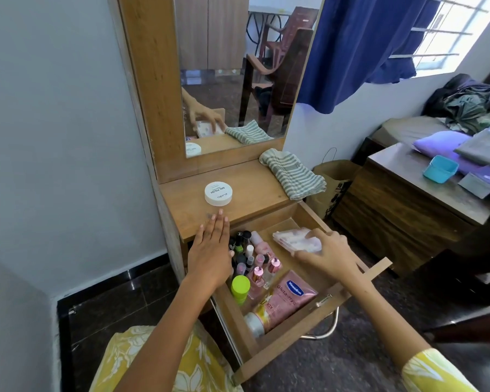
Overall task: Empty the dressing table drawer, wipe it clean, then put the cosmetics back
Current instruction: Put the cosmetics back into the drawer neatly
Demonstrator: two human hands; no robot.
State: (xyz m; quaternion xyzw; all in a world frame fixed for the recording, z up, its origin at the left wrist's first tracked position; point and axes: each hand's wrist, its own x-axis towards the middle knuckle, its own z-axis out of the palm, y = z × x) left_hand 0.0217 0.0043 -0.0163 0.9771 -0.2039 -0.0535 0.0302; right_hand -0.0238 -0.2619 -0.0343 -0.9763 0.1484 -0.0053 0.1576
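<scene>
Right hand (327,251) pinches a clear flat plastic case (294,239) w/ pale pink contents, thumb under and fingers over, above the far end of the pulled-out wooden drawer (280,355), approx 2 o'clock from the cluster of small nail polish bottles (249,258). Left hand (211,250) is spread flat, palm down, holding nothing, fingertips over the front edge of the wooden bench (252,193), at 9 o'clock of the bottles. On the bench: round white lidded tub (218,193) at 12 o'clock of the left hand, striped grey-white cloth (292,174) well apart at the tub's 3 o'clock; pink Vaseline tube (289,298) and lime-capped bottle (240,288) lie in the drawer's near half.
</scene>
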